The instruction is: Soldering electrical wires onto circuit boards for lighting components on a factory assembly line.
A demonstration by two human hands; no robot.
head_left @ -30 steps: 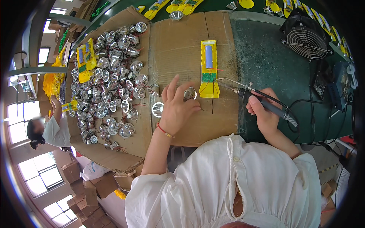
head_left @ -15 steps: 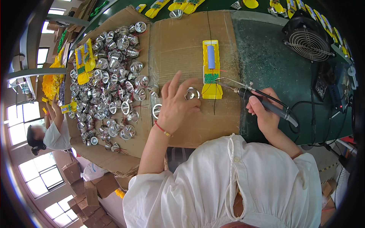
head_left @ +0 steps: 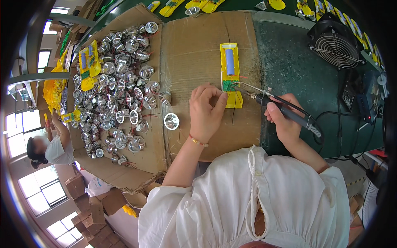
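Note:
In my right hand [head_left: 285, 118] is a soldering iron [head_left: 289, 113] with a thin metal feed tube [head_left: 252, 87] along it. Its tip reaches the green circuit board [head_left: 228, 85] in a yellow plastic housing [head_left: 234, 103]. A blue cylindrical battery [head_left: 229, 62] lies in the housing above the board, and thin dark and red wires run out from it. My left hand [head_left: 206, 109] is closed, fingers curled and thumb tip beside the board's lower left. What it pinches is hidden. A shiny reflector cup [head_left: 171, 121] lies on the cardboard left of that hand.
Many reflector cups [head_left: 124, 62] with wires fill a cardboard box [head_left: 144, 163] at left, with yellow housings [head_left: 87, 68] on top. At right are a black fan [head_left: 336, 47] and cables [head_left: 340, 128]. More yellow housings line the far edge. Another person [head_left: 58, 144] works at far left.
My left hand has moved right toward the board, its spread fingers closing. The reflector cup that showed beside its fingers is now hidden. My right hand and the iron have barely moved.

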